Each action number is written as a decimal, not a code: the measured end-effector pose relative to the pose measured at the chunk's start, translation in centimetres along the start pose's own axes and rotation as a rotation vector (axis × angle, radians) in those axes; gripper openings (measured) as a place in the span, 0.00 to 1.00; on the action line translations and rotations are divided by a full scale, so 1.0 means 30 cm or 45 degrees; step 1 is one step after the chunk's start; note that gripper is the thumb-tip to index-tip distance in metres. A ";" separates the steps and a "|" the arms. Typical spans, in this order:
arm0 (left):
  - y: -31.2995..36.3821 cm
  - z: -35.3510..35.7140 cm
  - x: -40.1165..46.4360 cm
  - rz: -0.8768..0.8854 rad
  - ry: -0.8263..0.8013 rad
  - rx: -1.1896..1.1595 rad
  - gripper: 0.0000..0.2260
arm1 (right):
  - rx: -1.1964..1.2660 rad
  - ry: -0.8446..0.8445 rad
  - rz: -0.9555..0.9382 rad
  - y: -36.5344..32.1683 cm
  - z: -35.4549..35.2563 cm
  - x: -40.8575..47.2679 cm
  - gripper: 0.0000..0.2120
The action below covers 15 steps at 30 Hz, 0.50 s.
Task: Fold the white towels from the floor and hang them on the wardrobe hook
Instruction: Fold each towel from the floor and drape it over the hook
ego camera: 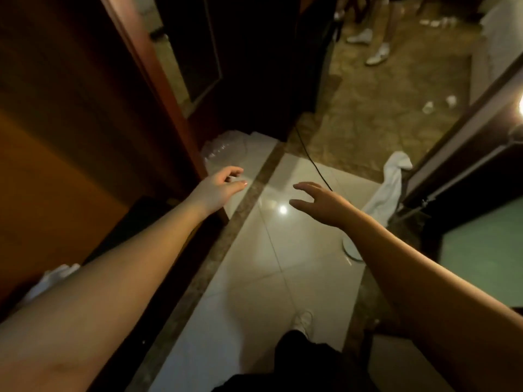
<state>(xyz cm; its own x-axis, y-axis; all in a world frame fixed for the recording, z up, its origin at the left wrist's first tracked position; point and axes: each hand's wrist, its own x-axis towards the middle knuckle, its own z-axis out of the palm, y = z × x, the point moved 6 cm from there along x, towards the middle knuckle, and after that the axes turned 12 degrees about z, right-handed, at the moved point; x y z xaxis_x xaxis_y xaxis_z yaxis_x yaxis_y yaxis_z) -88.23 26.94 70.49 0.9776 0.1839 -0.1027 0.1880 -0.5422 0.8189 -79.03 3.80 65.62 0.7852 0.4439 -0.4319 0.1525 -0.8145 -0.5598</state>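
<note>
On the far left stands a big brown wooden wardrobe (65, 114), and its side fills most of that part of the view. Low down beside it, half hidden behind the left arm, there is a bit of white cloth (51, 278); it is too hidden to say what it is. A little further along, at the foot of the wardrobe, sits a crumpled clear plastic bag (223, 149) on the shiny pale floor (254, 278). The left hand (219, 185) hangs in the air just in front of that bag. Its fingers are loose and a little bent, and it holds nothing. A brown stone strip runs across the floor between the two hands. A thin black cord (312, 162) lies on the tiles and goes past the right hand (322, 205). This hand is out flat over the floor with its fingers spread apart, and it holds nothing too. Below it, a white shoe (302, 321) shows on the tiles. Under the right arm peeks the edge of a white round thing (351, 250). Further right, a white towel (389, 188) lies in a long rumpled heap on the floor, next to a dark door frame (464, 142). It is near the right hand but not touching it. Far back, legs with white shoes (377, 53) stand on the brown floor.
</note>
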 end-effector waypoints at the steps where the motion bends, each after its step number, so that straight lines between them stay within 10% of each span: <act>1: -0.008 0.068 0.051 -0.017 -0.029 -0.014 0.17 | 0.003 -0.015 0.046 0.077 -0.004 0.030 0.28; 15: -0.119 0.759 0.553 -0.232 -0.407 -0.049 0.17 | 0.171 -0.201 0.615 0.858 0.025 0.317 0.29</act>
<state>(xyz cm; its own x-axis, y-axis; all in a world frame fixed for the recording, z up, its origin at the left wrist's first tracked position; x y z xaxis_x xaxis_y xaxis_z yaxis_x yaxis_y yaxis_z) -70.51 13.24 53.00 0.9097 0.0055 -0.4152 0.3640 -0.4916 0.7911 -68.08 -12.67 46.57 0.6451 0.0892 -0.7588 -0.2909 -0.8897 -0.3519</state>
